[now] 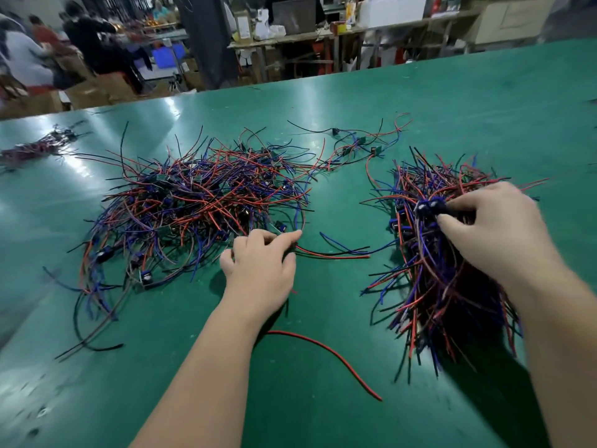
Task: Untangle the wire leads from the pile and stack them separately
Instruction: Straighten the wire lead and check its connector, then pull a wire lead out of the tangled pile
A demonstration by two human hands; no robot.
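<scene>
Your left hand [261, 263] sits at the near right edge of the tangled pile of red, blue and black wire leads [200, 202], in the middle-left of the green worktop [323, 421]. Its fingers [287, 237] are curled, and forefinger and thumb pinch a red-and-black lead [332, 255] that trails off to the right across the worktop. The rest of the pile spreads away from your knuckles, towards the far left.

Your right hand [494, 227] rests on the aligned stack of the same leads [445, 286], well apart from the pile. Its fingers and thumb are closed round the black component ends [429, 205] on top of that stack; the wires fan out beneath your palm towards you.

A loose red-and-black wire [326, 350] lies between your forearms.
</scene>
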